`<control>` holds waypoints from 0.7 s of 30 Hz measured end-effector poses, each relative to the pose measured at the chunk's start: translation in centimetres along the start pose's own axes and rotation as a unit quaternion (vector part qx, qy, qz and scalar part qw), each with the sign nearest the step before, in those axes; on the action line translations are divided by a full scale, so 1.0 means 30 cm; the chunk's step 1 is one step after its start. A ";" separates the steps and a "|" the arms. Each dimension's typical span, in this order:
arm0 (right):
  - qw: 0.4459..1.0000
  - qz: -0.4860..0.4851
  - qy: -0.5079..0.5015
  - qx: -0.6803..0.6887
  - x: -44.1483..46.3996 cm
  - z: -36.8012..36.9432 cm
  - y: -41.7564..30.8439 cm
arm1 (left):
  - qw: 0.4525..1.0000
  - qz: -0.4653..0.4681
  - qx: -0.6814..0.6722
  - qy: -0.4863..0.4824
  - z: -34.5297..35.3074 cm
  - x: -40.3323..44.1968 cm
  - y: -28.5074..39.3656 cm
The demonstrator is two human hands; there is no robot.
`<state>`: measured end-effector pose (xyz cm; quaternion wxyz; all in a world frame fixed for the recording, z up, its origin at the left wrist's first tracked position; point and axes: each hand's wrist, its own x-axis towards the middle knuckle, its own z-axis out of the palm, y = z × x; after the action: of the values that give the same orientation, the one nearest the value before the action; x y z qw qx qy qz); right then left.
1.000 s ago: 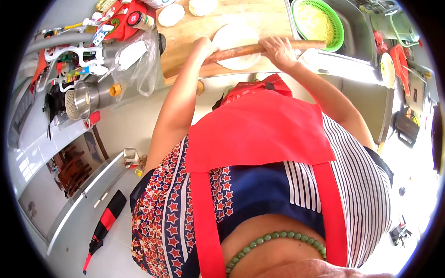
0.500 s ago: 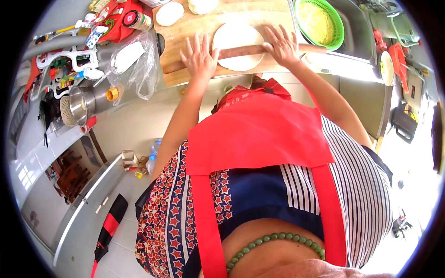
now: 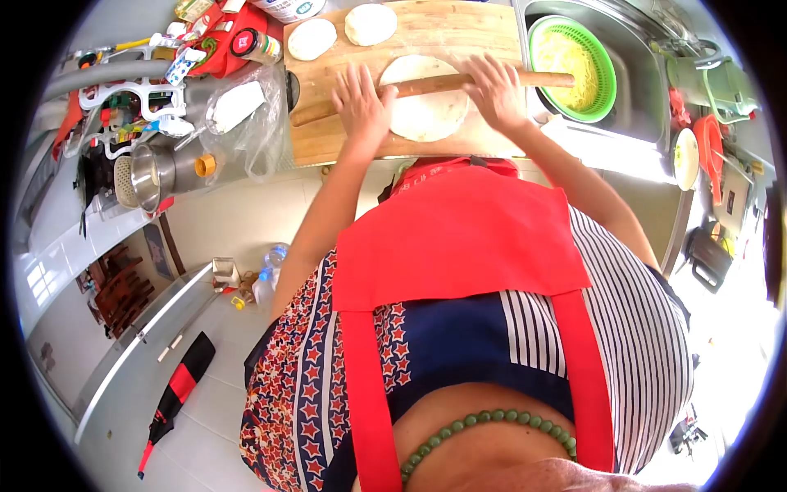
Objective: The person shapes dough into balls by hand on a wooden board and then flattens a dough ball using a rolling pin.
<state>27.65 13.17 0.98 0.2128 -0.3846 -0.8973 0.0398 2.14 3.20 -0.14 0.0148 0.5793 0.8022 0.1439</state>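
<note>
A wooden rolling pin (image 3: 434, 84) lies across a round, flat sheet of dough (image 3: 428, 115) on the wooden board (image 3: 492, 25). My left hand (image 3: 363, 105) rests on the pin to the left of the dough, its fingers stretched out. On the right part of the pin lies my right hand (image 3: 494, 92), fingers apart and slightly blurred. Both palms hide parts of the pin. Two more dough pieces, one flatter (image 3: 312, 39) and one thicker (image 3: 370, 25), sit at the board's far left.
Right of the board, a green basket (image 3: 608, 70) of pale yellow shreds stands in the sink (image 3: 642, 102). A lidded jar (image 3: 266, 47), a clear plastic bag (image 3: 261, 131), an orange cap (image 3: 205, 165) and a metal pot (image 3: 156, 176) are on the left.
Both hands have gone from curled round the pin to flat with fingers spread. The pin has moved up across the dough since half a second ago. The view has shifted slightly.
</note>
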 end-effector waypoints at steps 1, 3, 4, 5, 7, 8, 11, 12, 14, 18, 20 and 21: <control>0.999 0.012 -0.037 -0.019 -0.059 0.000 -0.018 | 1.000 0.001 0.016 -0.017 -0.007 -0.039 -0.006; 0.996 0.031 -0.073 -0.043 -0.074 0.006 -0.011 | 0.998 0.013 0.047 -0.045 -0.014 -0.060 0.003; 0.995 0.036 -0.078 -0.044 -0.059 0.010 -0.005 | 0.998 0.010 0.049 -0.050 -0.013 -0.041 0.009; 0.995 0.041 -0.083 -0.044 -0.042 0.014 0.000 | 0.997 0.008 0.051 -0.055 -0.014 -0.006 0.008; 0.993 0.054 -0.100 -0.043 0.029 0.050 0.036 | 0.996 -0.011 0.057 -0.064 -0.008 0.071 0.016; 0.989 0.064 -0.122 -0.052 0.065 0.074 0.053 | 0.997 -0.009 0.061 -0.055 -0.002 0.113 0.018; 0.988 0.067 -0.114 -0.085 0.173 0.123 0.096 | 0.998 0.003 0.062 -0.015 0.005 0.222 0.010; 0.984 0.075 -0.133 -0.091 0.210 0.165 0.130 | 0.998 0.004 0.061 0.000 0.021 0.268 -0.003; 0.991 0.065 -0.103 -0.056 0.279 0.205 0.170 | 0.998 0.004 0.060 0.029 0.055 0.341 -0.028; 0.990 -0.029 -0.131 -0.037 0.299 0.114 0.155 | 0.996 0.063 -0.019 0.053 0.044 0.345 -0.008; 0.984 -0.082 -0.139 -0.076 0.240 0.104 0.168 | 0.996 0.048 -0.066 0.027 0.043 0.306 0.024; 0.982 -0.078 -0.143 -0.098 0.205 0.100 0.162 | 0.994 0.021 -0.106 -0.035 0.048 0.287 0.026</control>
<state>25.91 21.20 -0.72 0.0456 -0.3224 -0.9454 -0.0107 0.32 11.78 -0.10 0.1005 0.5961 0.7690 0.2080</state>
